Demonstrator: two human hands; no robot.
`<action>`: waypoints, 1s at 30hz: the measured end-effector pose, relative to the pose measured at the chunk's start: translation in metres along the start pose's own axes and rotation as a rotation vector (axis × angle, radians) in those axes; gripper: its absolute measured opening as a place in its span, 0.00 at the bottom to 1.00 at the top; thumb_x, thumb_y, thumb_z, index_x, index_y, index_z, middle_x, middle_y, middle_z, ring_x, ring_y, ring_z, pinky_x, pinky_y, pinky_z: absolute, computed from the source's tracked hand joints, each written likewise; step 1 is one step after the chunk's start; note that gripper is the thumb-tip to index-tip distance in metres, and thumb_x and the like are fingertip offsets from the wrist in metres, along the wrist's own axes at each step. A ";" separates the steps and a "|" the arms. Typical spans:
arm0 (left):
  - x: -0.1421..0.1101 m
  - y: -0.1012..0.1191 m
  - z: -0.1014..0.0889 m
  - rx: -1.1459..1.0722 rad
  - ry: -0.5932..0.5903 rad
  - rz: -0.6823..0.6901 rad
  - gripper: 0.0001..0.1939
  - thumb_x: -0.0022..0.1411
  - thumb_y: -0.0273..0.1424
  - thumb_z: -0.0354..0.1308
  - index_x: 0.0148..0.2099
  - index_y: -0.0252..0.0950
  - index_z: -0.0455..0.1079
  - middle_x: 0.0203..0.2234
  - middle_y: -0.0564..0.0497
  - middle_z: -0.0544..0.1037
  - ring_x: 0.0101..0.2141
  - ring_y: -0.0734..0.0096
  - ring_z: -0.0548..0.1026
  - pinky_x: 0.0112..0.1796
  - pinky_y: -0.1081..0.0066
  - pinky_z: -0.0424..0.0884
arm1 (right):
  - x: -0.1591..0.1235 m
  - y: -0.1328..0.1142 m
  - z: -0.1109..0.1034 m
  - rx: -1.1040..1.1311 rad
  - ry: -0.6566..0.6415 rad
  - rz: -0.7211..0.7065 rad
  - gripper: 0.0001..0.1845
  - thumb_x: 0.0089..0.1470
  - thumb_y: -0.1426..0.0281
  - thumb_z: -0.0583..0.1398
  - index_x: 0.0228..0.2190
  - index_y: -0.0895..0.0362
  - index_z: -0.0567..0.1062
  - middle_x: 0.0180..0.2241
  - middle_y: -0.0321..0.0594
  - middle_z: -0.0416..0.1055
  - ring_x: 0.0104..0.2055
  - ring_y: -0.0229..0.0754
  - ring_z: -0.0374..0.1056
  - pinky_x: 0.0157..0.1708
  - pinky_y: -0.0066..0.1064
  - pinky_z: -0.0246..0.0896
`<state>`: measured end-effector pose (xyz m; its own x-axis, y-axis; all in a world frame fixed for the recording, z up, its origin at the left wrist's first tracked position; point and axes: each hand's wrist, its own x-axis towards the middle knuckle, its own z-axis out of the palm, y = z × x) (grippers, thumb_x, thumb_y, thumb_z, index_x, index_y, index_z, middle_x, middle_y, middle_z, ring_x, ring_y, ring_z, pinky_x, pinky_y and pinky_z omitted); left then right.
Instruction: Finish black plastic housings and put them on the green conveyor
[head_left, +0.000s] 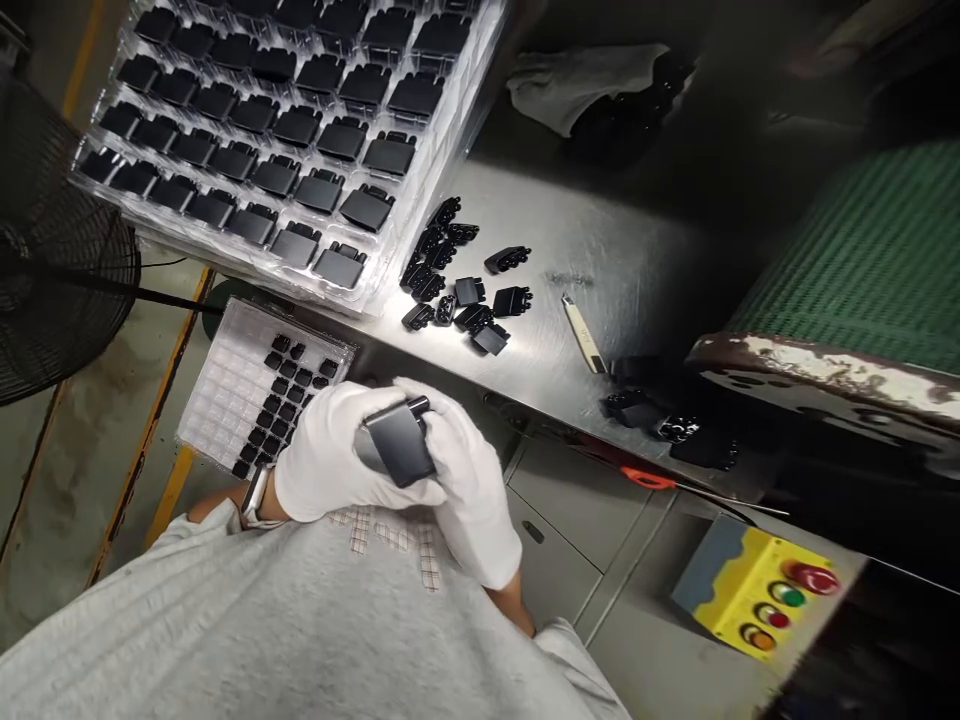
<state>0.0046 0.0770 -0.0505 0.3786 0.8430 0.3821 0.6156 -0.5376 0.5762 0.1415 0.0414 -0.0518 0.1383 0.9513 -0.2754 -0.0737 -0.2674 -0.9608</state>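
"Just below the centre of the frame, what were the fingers holding?"

"One smooth, dark grey, nearly rectangular piece [403,447], apparently plastic, with a rounded black end at its upper right corner. The white-gloved left hand [324,458] curled its fingers round the left side; the white-gloved right hand [474,492] had its fingers closed on the right edge."

"What could have gone wrong from there?"

"A slip, I judged: soft fabric on a slick face might have gripped poorly, and a slackened hold could have dropped it. Sliding it over the scuffed grey metal worktop [517,205], or against the slim cream-handled cutter [581,332] lying there, could have scratched it."

"And the other shapes?"

"At the upper left, a glossy clear plastic tray [442,122] held rows of flat black plates [367,208]. Beside it, chunky black knobbly-ended blocks [471,291] lay jumbled, some touching, so a nudge might have marred them."
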 end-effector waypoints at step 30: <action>-0.165 -0.311 0.172 0.363 -0.464 -1.004 0.29 0.59 0.45 0.61 0.54 0.27 0.73 0.49 0.31 0.74 0.50 0.45 0.72 0.51 0.57 0.67 | 0.089 0.343 0.042 -0.289 -0.220 0.622 0.17 0.57 0.57 0.59 0.36 0.61 0.73 0.35 0.42 0.74 0.36 0.38 0.67 0.41 0.32 0.65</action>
<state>-0.1305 0.1086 -0.4172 -0.2212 0.8527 -0.4733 0.9156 0.3487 0.2002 0.0875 0.0404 -0.4040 -0.0488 0.6102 -0.7908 0.1949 -0.7707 -0.6067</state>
